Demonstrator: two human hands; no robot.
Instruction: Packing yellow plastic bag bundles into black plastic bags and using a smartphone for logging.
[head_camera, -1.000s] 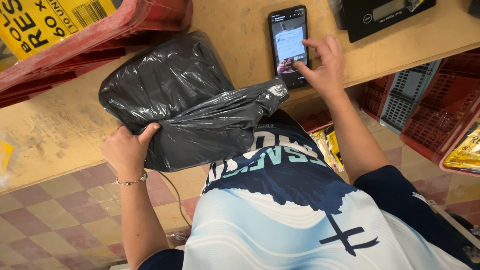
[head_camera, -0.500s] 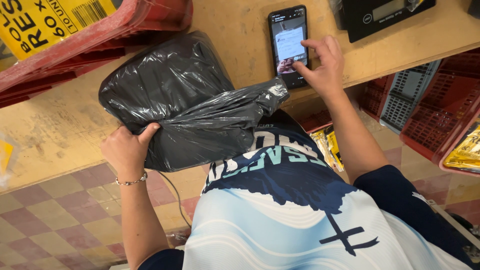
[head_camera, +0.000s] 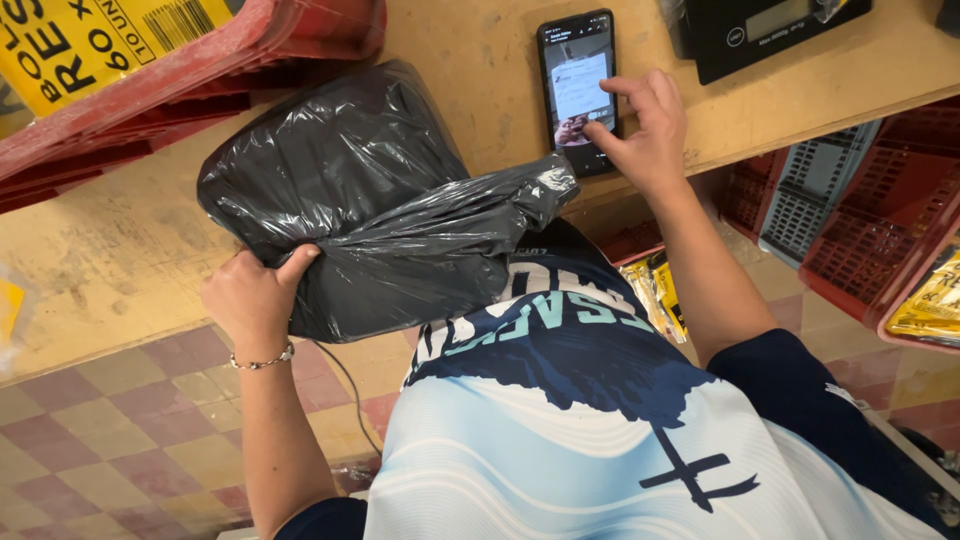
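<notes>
My left hand (head_camera: 255, 300) is gripping the lower left edge of the crinkled black plastic bag (head_camera: 360, 200), lying mid-frame on the wooden counter (head_camera: 120, 260), thumb pressed over it. My right hand (head_camera: 645, 125) is arching loosely, holding nothing, forefinger touching the black smartphone (head_camera: 578, 85), top centre.

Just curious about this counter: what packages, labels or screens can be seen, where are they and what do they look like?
Black plastic bag: bulging parcel at the counter's edge, gripped by the left hand.
Phone: flat on the counter, lit screen, touched by the right hand.
Yellow label: top left, above red crates, black print, barcode.
Black scale: top right, greyish display.
Yellow packets: right edge.
</notes>
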